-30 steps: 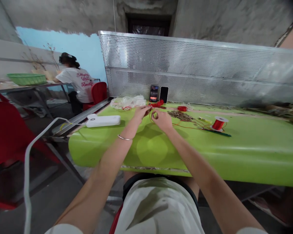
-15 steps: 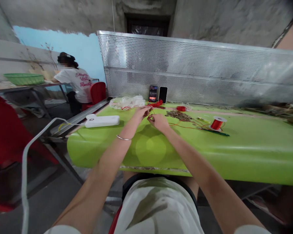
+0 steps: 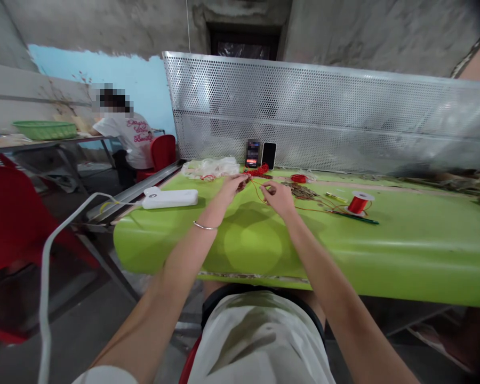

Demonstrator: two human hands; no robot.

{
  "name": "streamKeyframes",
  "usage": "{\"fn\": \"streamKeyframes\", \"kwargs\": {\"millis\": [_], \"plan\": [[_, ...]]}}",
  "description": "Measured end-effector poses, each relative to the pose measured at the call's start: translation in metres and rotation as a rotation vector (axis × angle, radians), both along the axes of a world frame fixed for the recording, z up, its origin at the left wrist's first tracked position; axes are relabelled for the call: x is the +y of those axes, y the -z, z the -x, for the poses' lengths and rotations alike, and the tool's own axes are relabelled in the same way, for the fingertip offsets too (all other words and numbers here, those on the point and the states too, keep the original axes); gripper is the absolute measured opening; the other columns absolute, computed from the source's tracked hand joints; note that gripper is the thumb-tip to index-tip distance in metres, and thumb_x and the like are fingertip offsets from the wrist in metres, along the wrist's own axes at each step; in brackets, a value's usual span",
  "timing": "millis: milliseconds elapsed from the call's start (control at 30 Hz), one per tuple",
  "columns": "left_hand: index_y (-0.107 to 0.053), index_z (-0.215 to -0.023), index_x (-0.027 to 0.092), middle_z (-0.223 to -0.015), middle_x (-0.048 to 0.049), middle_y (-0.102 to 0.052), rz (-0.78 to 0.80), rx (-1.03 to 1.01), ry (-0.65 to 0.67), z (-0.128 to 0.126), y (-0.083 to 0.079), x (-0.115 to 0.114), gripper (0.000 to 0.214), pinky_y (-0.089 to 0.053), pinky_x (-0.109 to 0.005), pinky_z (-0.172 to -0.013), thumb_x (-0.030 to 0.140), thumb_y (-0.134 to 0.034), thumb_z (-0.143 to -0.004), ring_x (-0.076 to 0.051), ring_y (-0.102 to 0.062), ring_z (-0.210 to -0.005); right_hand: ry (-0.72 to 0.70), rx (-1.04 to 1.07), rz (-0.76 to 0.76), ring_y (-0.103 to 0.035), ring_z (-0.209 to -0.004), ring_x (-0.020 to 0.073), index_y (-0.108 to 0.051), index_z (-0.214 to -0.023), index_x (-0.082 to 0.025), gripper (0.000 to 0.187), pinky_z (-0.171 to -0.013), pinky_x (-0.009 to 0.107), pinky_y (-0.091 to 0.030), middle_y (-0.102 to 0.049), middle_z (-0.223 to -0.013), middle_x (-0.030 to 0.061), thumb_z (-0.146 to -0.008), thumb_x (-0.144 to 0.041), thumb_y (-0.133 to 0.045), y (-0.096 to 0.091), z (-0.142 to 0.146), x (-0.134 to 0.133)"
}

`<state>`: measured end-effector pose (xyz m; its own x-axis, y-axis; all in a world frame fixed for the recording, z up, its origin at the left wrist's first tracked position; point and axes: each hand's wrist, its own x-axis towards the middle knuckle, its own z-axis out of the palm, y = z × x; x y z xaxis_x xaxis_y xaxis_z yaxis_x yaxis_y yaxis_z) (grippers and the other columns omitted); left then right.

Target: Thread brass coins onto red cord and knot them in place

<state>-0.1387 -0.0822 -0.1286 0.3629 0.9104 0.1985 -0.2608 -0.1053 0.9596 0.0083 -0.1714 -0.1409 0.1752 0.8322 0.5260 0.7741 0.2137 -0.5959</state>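
Note:
My left hand (image 3: 237,184) is closed in a pinch on a thin red cord (image 3: 257,185), over the green table. My right hand (image 3: 278,195) pinches the same cord a short way to the right, and a slack length hangs between the two. From there the cord runs over the tabletop toward a spool of red cord (image 3: 358,203). Just behind my right hand lies a pile of coins (image 3: 303,191). Beyond my left hand is a tangled red bundle of cord (image 3: 259,170). Fine detail at the fingertips is too small to make out.
A white power bank (image 3: 171,198) with a cable lies at the left. Two phones (image 3: 269,156) lean against the perforated metal panel (image 3: 324,117). A dark green pen (image 3: 356,216) lies by the spool. Clear plastic bags (image 3: 212,167) sit behind. A person (image 3: 132,136) sits at another table.
My right hand has moved to the right, away from my left hand, and more cord now shows between them. My left hand has stayed nearly in place.

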Motion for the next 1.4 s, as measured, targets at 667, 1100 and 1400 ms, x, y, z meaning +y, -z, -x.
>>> {"fn": "streamKeyframes", "kwargs": {"millis": [667, 1100, 1400], "plan": [[-0.066, -0.062, 0.015, -0.058, 0.0005, -0.054, -0.131, 0.097, -0.071, 0.001, 0.002, 0.0, 0.013, -0.026, -0.026, -0.054, 0.02, -0.066, -0.074, -0.008, -0.037, -0.052, -0.24, 0.289, -0.166, -0.06, -0.054, 0.0138, -0.069, -0.082, -0.018, 0.023, -0.055, 0.026, -0.05, -0.065, -0.062, 0.0028, -0.082, -0.041, -0.063, 0.036, -0.004, -0.082], [-0.065, -0.063, 0.014, -0.055, 0.0014, -0.052, -0.105, 0.102, -0.12, 0.0, 0.006, 0.008, 0.012, -0.024, -0.025, -0.052, 0.019, -0.066, -0.074, -0.007, -0.037, -0.05, -0.07, 0.257, -0.181, -0.059, -0.05, 0.0135, -0.07, -0.079, -0.019, 0.024, -0.051, 0.025, -0.05, -0.064, -0.06, 0.0022, -0.079, -0.042, -0.066, 0.042, -0.032, -0.124], [-0.063, -0.06, 0.014, -0.053, 0.0023, -0.051, -0.048, -0.002, -0.225, 0.001, 0.004, 0.007, 0.015, -0.026, -0.025, -0.053, 0.014, -0.063, -0.075, -0.007, -0.037, -0.05, 0.22, 0.295, -0.186, -0.061, -0.05, 0.018, -0.071, -0.077, -0.021, 0.033, -0.05, 0.031, -0.053, -0.064, -0.058, 0.0041, -0.065, -0.052, -0.072, 0.034, -0.104, -0.14]]}}
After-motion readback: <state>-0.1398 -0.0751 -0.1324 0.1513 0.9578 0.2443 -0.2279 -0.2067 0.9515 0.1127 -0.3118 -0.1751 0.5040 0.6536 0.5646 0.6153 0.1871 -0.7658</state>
